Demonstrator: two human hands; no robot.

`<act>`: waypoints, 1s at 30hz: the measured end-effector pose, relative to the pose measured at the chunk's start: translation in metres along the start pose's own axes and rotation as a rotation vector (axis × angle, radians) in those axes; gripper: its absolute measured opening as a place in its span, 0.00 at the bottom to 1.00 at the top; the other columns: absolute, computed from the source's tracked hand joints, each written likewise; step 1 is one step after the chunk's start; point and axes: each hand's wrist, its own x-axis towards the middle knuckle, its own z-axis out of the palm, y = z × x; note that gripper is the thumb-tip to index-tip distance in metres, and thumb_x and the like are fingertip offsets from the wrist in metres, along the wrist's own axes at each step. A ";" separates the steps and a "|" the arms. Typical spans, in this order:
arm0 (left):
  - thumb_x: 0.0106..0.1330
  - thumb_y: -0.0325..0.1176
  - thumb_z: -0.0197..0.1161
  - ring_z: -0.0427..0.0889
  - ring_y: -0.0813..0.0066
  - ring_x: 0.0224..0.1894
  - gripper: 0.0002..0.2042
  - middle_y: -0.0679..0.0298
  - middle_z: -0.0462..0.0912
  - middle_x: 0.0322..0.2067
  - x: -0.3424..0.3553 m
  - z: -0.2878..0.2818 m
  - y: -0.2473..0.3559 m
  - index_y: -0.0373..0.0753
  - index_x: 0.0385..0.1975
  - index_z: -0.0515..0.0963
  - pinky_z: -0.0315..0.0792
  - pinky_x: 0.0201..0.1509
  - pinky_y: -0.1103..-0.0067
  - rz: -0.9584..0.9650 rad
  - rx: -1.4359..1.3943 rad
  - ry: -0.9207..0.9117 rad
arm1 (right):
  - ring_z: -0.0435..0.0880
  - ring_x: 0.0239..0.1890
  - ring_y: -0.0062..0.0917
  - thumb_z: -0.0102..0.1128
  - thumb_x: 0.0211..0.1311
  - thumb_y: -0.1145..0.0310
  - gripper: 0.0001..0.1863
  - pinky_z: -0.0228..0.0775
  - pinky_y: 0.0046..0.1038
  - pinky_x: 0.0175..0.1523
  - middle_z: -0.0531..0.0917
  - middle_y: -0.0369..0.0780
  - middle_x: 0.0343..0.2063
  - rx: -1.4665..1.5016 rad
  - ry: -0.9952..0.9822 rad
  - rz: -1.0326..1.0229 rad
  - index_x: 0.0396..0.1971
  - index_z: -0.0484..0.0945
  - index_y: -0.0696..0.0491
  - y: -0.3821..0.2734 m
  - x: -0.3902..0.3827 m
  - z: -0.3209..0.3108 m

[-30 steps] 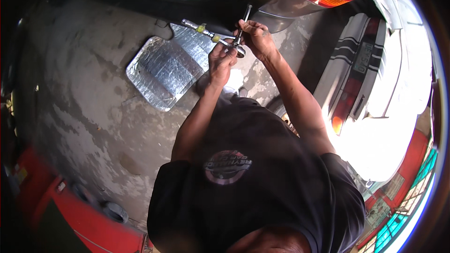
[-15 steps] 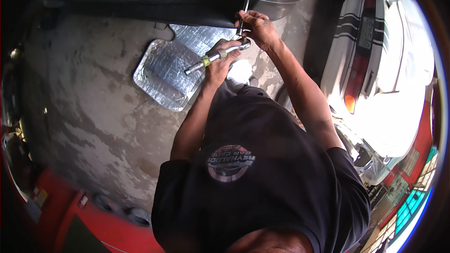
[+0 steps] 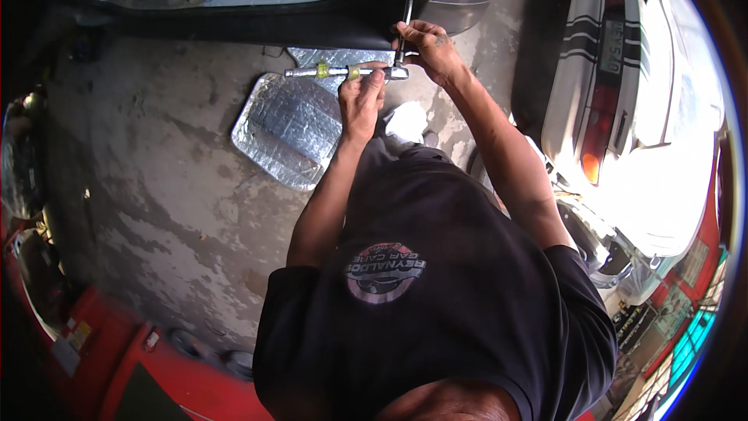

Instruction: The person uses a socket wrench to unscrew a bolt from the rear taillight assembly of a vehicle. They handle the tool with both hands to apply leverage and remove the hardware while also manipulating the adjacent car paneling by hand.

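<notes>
A chrome ratchet wrench (image 3: pixel 336 72) with yellow-green bands on its handle lies crosswise in my left hand (image 3: pixel 361 105), its head toward the right. My left fingers are closed around it near the head, the thumb resting on top. In my right hand (image 3: pixel 432 51) I pinch a slim metal extension bar (image 3: pixel 409 8) that stands nearly at right angles to the wrench. The bar's lower end meets the ratchet head; whether it is locked in cannot be made out. Both tools are just in front of a dark car bumper (image 3: pixel 234 22).
Behind my hands, silver foil-faced panels (image 3: pixel 284 129) lie on the stained concrete floor (image 3: pixel 156 164). A white cloth-like thing (image 3: pixel 406 121) is close by my legs. To the right stands a white striped car rear (image 3: pixel 574 70); a red car body (image 3: pixel 179 378) is at lower left.
The ratchet has swung from a slant to nearly level, its handle end rising to the left. My left hand has turned with it. My right hand with the extension bar has barely moved.
</notes>
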 end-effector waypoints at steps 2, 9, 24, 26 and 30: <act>0.75 0.39 0.59 0.59 0.89 0.19 0.14 0.74 0.66 0.20 0.001 0.001 -0.002 0.33 0.47 0.75 0.53 0.21 0.87 0.007 -0.023 -0.017 | 0.82 0.30 0.21 0.61 0.71 0.59 0.17 0.74 0.24 0.36 0.83 0.38 0.29 -0.003 0.007 0.005 0.45 0.79 0.59 0.000 0.001 0.000; 0.76 0.39 0.56 0.58 0.88 0.19 0.11 0.75 0.63 0.19 0.012 0.005 -0.012 0.37 0.44 0.75 0.53 0.23 0.86 -0.105 -0.259 0.021 | 0.83 0.29 0.24 0.64 0.69 0.62 0.14 0.77 0.27 0.34 0.85 0.42 0.27 -0.006 0.008 -0.023 0.37 0.79 0.59 -0.001 -0.001 0.001; 0.70 0.32 0.63 0.79 0.76 0.29 0.08 0.65 0.82 0.30 0.020 0.014 -0.012 0.35 0.42 0.80 0.72 0.35 0.79 0.422 0.419 0.175 | 0.82 0.42 0.28 0.63 0.66 0.56 0.40 0.75 0.32 0.47 0.83 0.45 0.40 -0.503 -0.087 -0.293 0.69 0.59 0.64 0.028 -0.072 0.019; 0.69 0.28 0.62 0.84 0.67 0.34 0.07 0.58 0.84 0.32 0.013 0.019 -0.005 0.34 0.42 0.81 0.75 0.39 0.74 0.428 0.577 0.163 | 0.81 0.42 0.28 0.62 0.67 0.54 0.36 0.73 0.32 0.48 0.82 0.44 0.38 -0.589 -0.126 -0.287 0.66 0.66 0.63 0.015 -0.074 0.022; 0.67 0.22 0.59 0.86 0.59 0.37 0.09 0.54 0.86 0.36 0.011 0.020 0.004 0.33 0.45 0.82 0.77 0.41 0.72 0.560 0.686 0.093 | 0.83 0.48 0.47 0.58 0.68 0.45 0.33 0.72 0.40 0.53 0.82 0.57 0.44 -0.655 0.035 -0.261 0.52 0.72 0.63 0.003 -0.075 0.047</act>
